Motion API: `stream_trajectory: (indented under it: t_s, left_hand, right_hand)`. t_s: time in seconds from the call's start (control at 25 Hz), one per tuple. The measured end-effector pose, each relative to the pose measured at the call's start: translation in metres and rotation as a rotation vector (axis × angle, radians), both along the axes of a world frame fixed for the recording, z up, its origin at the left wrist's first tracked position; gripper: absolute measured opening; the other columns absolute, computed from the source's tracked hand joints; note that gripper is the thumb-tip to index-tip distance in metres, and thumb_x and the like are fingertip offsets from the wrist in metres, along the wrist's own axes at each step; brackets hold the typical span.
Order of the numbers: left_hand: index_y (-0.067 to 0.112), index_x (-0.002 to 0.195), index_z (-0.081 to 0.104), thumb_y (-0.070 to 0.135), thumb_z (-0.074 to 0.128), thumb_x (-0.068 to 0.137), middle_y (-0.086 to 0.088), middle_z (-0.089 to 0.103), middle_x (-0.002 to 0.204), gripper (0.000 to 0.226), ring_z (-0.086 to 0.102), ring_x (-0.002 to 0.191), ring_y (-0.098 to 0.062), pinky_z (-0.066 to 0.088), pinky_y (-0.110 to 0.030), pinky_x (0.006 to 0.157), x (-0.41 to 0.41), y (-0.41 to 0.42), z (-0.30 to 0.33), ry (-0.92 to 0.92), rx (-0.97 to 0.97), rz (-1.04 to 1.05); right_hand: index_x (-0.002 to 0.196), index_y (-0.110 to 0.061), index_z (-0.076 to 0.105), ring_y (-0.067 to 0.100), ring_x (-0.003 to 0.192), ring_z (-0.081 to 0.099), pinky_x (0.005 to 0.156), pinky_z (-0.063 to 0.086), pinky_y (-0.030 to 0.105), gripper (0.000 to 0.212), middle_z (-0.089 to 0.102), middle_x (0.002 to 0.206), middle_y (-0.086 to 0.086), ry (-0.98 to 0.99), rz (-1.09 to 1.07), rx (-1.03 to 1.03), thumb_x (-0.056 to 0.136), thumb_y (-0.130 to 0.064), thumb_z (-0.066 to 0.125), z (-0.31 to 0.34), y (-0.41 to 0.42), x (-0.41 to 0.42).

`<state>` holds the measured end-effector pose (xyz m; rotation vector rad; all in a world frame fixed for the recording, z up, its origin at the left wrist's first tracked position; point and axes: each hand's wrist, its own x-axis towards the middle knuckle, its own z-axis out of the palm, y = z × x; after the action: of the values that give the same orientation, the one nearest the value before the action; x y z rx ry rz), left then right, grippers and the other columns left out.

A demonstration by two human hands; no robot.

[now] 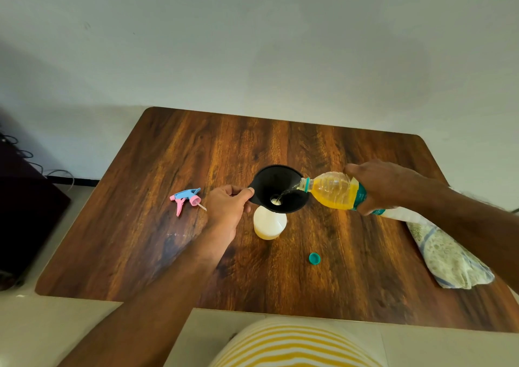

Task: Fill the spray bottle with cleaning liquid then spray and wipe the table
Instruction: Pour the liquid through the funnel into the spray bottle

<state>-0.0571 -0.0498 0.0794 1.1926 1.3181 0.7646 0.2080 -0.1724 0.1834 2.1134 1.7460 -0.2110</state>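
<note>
One teal cap [314, 258] lies nearest on the table [134, 240]. Beyond it, the white spray bottle [269, 223] stands under a black funnel [276, 188] gripped by the left hand [227, 212]; the right hand [390, 185] grasps the tilted yellow-liquid bottle [334, 191], pouring.

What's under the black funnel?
The white spray bottle stands under the funnel, yellowish liquid showing at its bottom. Its neck is hidden by the funnel.

- We see soft, even daylight; the wall [252, 43] carries faint grey shadows.
- The table [168, 254] shows mild glare at lower left.
- Frame edges bend, and the lower left arm looks slightly blurred.
</note>
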Motion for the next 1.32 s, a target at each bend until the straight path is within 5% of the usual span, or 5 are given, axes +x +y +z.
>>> stream_trajectory:
  t_s: [0.4, 0.76, 1.04, 1.32]
  left_hand:
    - [0.013, 0.077, 0.073, 0.014, 0.074, 0.087, 0.003, 0.068, 0.055, 0.01, 0.059, 0.042, -0.004, 0.046, -0.009, 0.043, 0.0, -0.001, 0.001, -0.004, -0.004, -0.001]
    - [0.012, 0.083, 0.075, 0.015, 0.074, 0.086, 0.0, 0.073, 0.066, 0.005, 0.062, 0.046, -0.006, 0.049, -0.016, 0.048, -0.001, 0.001, -0.005, -0.023, -0.033, 0.005]
    - [0.015, 0.08, 0.075, 0.015, 0.073, 0.087, 0.0, 0.074, 0.068, 0.007, 0.062, 0.047, -0.006, 0.049, -0.019, 0.049, -0.002, 0.004, -0.011, -0.031, -0.031, 0.0]
    - [0.014, 0.086, 0.077, 0.015, 0.072, 0.088, -0.001, 0.075, 0.074, 0.006, 0.065, 0.054, -0.005, 0.053, -0.024, 0.057, -0.007, 0.005, -0.005, -0.018, -0.026, -0.054]
  right_hand:
    - [0.13, -0.021, 0.044, 0.007, 0.091, 0.051, 0.079, 0.051, 0.025, 0.078, 0.063, 0.116, -0.002, 0.075, 0.001, 0.037, 0.068, -0.047, 0.085, -0.005, 0.0, 0.002]
    - [0.12, -0.024, 0.048, 0.011, 0.087, 0.064, 0.066, 0.051, 0.018, 0.071, 0.064, 0.107, -0.008, 0.506, -0.116, 0.337, 0.064, -0.043, 0.088, -0.013, -0.003, 0.009]
    - [0.137, -0.025, 0.042, 0.018, 0.116, 0.063, 0.095, 0.056, 0.04, 0.079, 0.061, 0.131, -0.002, 0.854, -0.459, 0.703, 0.073, -0.037, 0.086, -0.064, -0.017, 0.03]
    - [0.14, -0.021, 0.04, 0.019, 0.122, 0.059, 0.099, 0.054, 0.044, 0.082, 0.058, 0.137, -0.001, 0.962, -0.668, 0.833, 0.074, -0.032, 0.086, -0.114, -0.019, 0.014]
